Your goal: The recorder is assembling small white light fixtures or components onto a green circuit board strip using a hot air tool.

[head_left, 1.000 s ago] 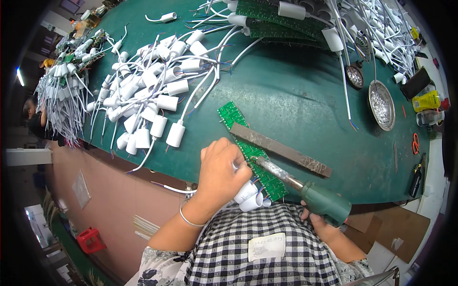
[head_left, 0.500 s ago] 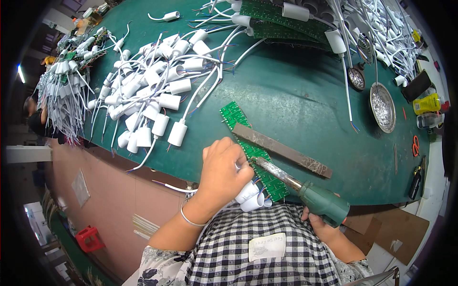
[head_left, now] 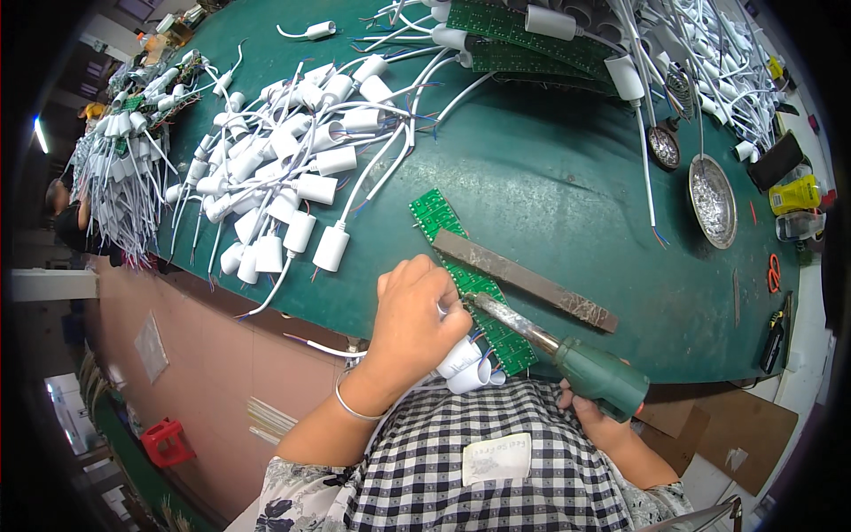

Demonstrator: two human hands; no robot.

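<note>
My right hand [head_left: 592, 415] grips the green handle of a soldering iron [head_left: 603, 381], and its metal tip rests at the middle of a long green circuit board [head_left: 510, 341]. At the tip's left, my left hand [head_left: 417, 301] is closed in a pinch at the board's edge; what its fingers hold is mostly hidden, with a bit of white showing. Several white caps [head_left: 470, 377] with thin coloured wires hang at the board's near end, just below that hand. A flat dark bar [head_left: 523, 279] lies slantwise across the board.
Left on the green table [head_left: 532, 168] lies a heap of white sockets with cables [head_left: 292, 168]. More boards [head_left: 541, 53] and sockets are stacked at the back. A metal dish [head_left: 712, 202], a yellow bottle [head_left: 793, 195] and orange-handled scissors [head_left: 773, 273] sit at right.
</note>
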